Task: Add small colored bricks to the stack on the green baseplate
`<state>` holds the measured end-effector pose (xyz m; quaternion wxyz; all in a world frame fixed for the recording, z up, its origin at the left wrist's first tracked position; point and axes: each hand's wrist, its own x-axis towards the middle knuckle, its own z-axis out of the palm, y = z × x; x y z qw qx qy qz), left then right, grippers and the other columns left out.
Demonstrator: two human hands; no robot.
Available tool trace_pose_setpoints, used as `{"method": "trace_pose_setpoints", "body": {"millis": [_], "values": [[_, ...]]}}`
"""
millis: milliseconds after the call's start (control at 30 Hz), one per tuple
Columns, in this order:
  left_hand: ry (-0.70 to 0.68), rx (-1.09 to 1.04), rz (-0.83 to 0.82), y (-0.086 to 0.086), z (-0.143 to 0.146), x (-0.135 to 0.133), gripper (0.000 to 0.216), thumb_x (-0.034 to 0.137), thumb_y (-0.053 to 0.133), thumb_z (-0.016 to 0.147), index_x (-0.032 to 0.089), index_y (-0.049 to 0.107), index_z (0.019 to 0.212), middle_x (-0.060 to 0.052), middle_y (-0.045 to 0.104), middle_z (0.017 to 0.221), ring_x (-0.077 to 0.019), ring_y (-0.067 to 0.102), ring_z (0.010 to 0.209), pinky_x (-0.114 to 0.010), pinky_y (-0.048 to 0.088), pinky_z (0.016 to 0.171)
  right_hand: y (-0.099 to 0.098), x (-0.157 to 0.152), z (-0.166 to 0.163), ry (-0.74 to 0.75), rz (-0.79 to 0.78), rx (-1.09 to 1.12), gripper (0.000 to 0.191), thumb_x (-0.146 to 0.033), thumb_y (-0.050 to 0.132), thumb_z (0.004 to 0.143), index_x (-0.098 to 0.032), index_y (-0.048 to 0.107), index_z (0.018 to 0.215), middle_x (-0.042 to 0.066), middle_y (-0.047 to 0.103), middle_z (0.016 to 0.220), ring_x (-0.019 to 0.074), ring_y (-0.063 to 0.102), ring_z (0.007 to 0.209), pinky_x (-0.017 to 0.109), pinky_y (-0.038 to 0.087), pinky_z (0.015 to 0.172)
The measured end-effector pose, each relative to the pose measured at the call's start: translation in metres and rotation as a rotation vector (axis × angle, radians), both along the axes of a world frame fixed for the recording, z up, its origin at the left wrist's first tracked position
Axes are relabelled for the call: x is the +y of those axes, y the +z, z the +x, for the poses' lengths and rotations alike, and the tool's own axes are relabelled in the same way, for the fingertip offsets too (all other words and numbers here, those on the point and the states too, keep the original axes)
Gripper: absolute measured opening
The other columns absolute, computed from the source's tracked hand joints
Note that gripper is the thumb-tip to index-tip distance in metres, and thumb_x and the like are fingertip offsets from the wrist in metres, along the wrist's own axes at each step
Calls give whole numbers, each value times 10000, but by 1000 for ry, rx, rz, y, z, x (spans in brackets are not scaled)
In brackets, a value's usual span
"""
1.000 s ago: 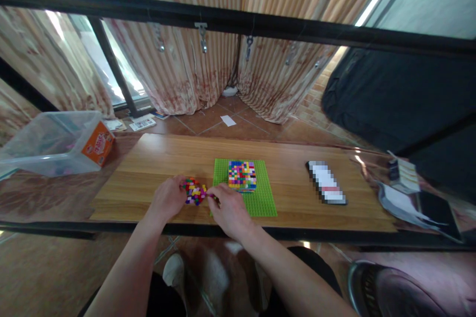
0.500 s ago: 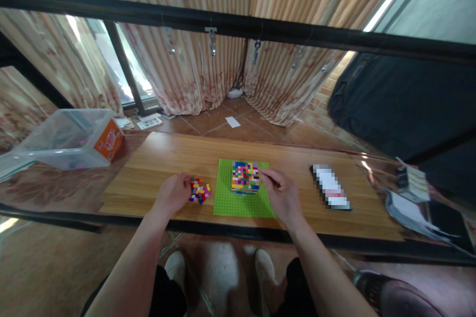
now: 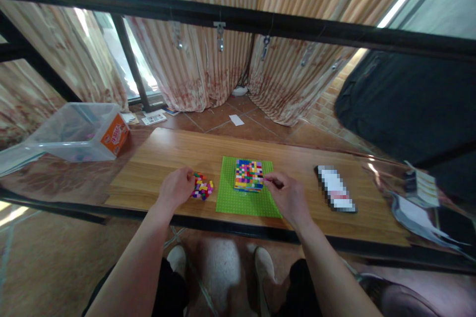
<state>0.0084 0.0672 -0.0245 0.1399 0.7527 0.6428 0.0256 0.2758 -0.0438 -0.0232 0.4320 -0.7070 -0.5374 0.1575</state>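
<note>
One square block of many-coloured small plastic bricks [image 3: 249, 175] stands on the single flat lime-green studded baseplate [image 3: 238, 200], toward the plate's far half and a little right of its middle. My right hand [image 3: 288, 195] is at the block's 3 o'clock edge, thumb and forefinger pinched together right against its side; whether a brick sits between the fingertips I cannot tell, it is too small to make out. My left hand [image 3: 176, 188] rests at 9 o'clock from the baseplate, fingers curled loosely against one small heap of loose coloured bricks [image 3: 202, 187], which lies on the bare wood just beside the plate's left edge. I cannot count the bricks in the heap; I cannot tell whether the fingers hold any of them.

All of this sits on one long light-brown wooden tabletop [image 3: 178, 151]. At 3 o'clock from the block, well apart from my right hand, lies one flat dark rectangular object with a blurred-out face [image 3: 335, 189]. Further out at 3 o'clock, at the table's end, are one small white-and-dark box [image 3: 421, 184] and some grey and white sheets [image 3: 412, 215]. At 10 o'clock, off the wooden top, stands one clear plastic storage tub with an orange label [image 3: 74, 131]. At 12 o'clock, beyond the table, hang beige pleated curtains [image 3: 208, 67] behind one black horizontal bar [image 3: 238, 17].
</note>
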Motion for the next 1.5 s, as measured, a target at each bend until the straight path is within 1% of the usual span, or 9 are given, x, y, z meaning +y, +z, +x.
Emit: {"method": "trace_pose_setpoints", "body": {"millis": [233,400,600,733,900,1000,1133,1333,1500], "values": [[13,-22,5,-2,-3,2,297,274,437,903,184,705,995,-94,748,986,-243,686,949,-305,483,777,-7,0,-4,47,11,-49,167,-285,599,829,-217,751,828,50,743,861,193,667,774,320,478,721],[33,-63,0,-4,-3,3,306,291,454,896,186,707,1033,-91,751,996,-238,687,942,-306,488,784,-11,3,-4,65,26,-53,153,-248,601,820,-226,749,786,36,723,824,183,657,771,310,475,719],[38,-75,5,-6,-5,3,320,306,456,894,190,704,1061,-99,749,1039,-257,687,978,-325,497,805,-13,4,-4,65,25,-71,163,-270,592,826,-224,745,795,40,732,842,186,664,772,314,483,720],[40,-63,4,-4,-5,2,316,306,456,899,190,708,1051,-101,749,1037,-257,685,988,-327,499,813,-12,3,-6,31,-9,-61,170,-301,594,819,-219,743,826,43,752,846,192,676,741,325,498,704],[32,-66,6,-4,-5,2,307,318,461,902,193,716,1020,-100,752,1018,-252,688,972,-323,502,808,-12,3,-8,-12,-20,-42,209,-333,602,809,-208,741,902,63,770,876,206,703,766,346,528,749],[39,-77,10,-5,-6,2,314,318,464,900,191,706,1055,-101,746,1054,-253,682,996,-325,499,826,-10,2,-8,-18,-16,-52,225,-343,597,806,-201,738,910,67,770,855,204,704,744,341,533,733],[39,-74,7,-5,-6,2,315,331,459,900,191,711,1026,-104,748,1007,-259,686,960,-335,502,805,-9,2,-8,-18,-17,-40,232,-333,578,805,-195,732,910,72,771,865,201,704,750,335,528,733],[33,-73,8,-2,-6,1,314,326,460,901,188,706,1041,-108,746,1032,-263,687,960,-339,501,806,-10,4,-4,-55,-20,52,221,-349,593,770,-188,713,861,71,753,795,203,683,709,328,507,685],[39,-71,3,-2,-7,2,302,341,469,898,195,710,1009,-102,750,1012,-251,690,948,-322,503,801,-14,9,0,-125,0,160,302,-368,635,720,-166,689,937,61,719,750,192,642,672,334,489,663]]}}
